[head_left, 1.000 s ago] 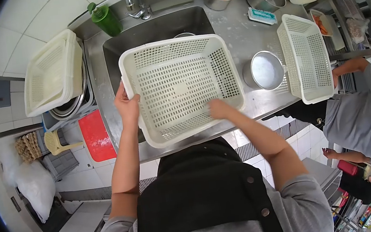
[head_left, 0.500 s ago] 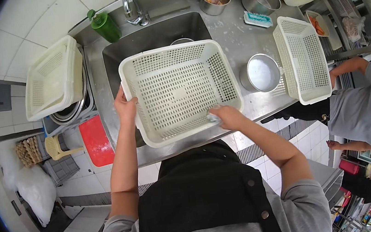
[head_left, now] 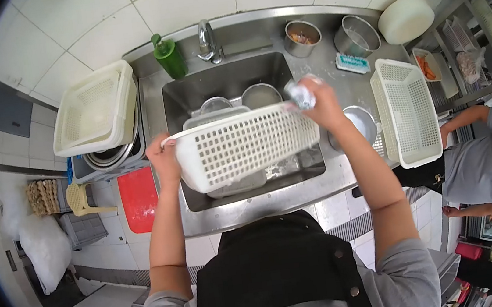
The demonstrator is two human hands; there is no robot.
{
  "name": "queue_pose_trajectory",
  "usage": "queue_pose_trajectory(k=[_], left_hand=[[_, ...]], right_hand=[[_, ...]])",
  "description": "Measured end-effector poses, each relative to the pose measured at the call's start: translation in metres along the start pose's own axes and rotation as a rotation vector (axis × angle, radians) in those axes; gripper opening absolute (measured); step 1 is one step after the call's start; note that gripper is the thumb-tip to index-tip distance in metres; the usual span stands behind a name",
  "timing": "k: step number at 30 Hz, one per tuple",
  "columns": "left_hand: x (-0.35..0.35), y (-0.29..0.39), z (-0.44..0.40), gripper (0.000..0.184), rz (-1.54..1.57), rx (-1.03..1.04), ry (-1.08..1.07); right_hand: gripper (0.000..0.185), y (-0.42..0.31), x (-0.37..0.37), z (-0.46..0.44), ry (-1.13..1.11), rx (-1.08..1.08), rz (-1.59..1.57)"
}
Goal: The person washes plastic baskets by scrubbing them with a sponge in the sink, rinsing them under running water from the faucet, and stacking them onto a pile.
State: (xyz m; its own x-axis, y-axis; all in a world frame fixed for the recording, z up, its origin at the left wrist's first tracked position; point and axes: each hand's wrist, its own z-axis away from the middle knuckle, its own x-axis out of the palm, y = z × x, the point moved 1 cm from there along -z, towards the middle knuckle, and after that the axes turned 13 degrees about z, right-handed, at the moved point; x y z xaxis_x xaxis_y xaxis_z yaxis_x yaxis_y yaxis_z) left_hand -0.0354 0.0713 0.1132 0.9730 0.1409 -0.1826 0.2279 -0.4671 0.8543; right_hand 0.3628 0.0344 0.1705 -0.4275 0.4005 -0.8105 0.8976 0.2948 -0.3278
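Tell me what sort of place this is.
Most likely the washing area of a commercial kitchen: there is a steel sink, a large plastic basket held over it, and metal pots standing beside it.

Arms (head_left: 166,231) extended forward; left hand (head_left: 163,158) curled in grip, right hand (head_left: 324,102) clenched, higher.

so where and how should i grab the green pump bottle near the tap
I'd take the green pump bottle round its body, from the sink side: it stands upright, with its wide body below a narrower pump head, and the tap stands to its right.
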Motion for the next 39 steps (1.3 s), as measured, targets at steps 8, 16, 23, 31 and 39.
queue_pose_trajectory(k=[8, 16, 23, 31, 39], left_hand=[[0.070, 0.010, 0.032, 0.030, 0.286, -0.395, 0.335], [0.043, 0.020, 0.044, 0.042, 0.376, -0.399, 0.299], [0.015, -0.008, 0.054, 0.061, 0.858, -0.546, 0.415], [-0.011, 0.004, 0.030, 0.024, 0.009, -0.549, -0.550], [0.090, 0.066, -0.012, 0.029, 0.083, -0.124, 0.172]], right_hand=[[0.051, -0.143, 0.083, 0.023, -0.177, 0.309, -0.141], [0.056, -0.013, 0.073, -0.004, -0.080, 0.698, 0.147], [0.030, 0.095, 0.055, -0.010, -0.062, 0.901, -1.050], [0.018, 0.014, 0.021, -0.060, 0.127, 0.318, -0.662], [0.034, -0.159, 0.042, -0.043, 0.182, 0.152, 0.029]])
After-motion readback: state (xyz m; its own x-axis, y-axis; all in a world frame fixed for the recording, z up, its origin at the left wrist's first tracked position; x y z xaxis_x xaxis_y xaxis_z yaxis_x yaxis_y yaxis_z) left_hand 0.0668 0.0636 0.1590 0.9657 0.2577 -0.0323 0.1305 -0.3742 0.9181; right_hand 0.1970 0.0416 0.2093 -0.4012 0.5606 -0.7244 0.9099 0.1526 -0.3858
